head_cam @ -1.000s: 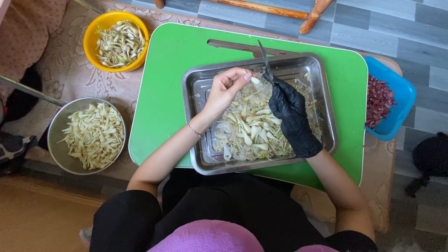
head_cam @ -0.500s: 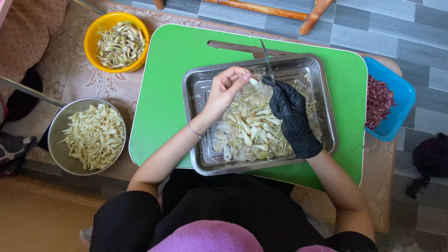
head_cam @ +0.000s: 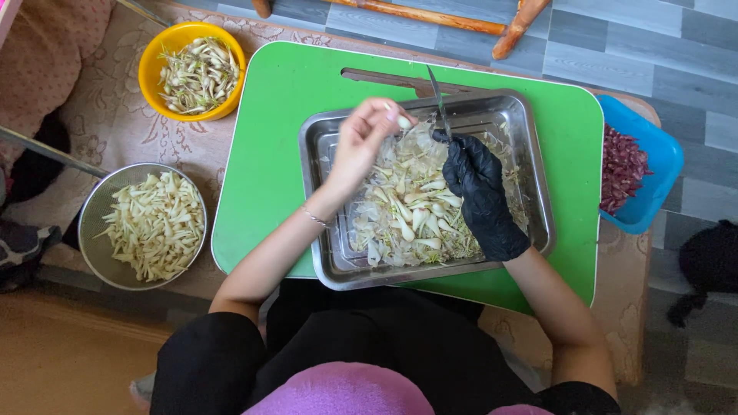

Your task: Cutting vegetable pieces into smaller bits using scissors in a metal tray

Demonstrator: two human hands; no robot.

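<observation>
tray rim [head_cam: 311, 154] walls bulbs [head_cam: 411, 211], open above

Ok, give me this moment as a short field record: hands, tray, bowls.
left hand: bare, pinching one white bulb above the tray
right hand: black glove, gripping a knife, blade pointing away
steel tray: white bulbs and papery peels, on green board
yellow bowl: rooty trimmings
metal bowl: peeled pieces
blue tub: dark red bits
</observation>
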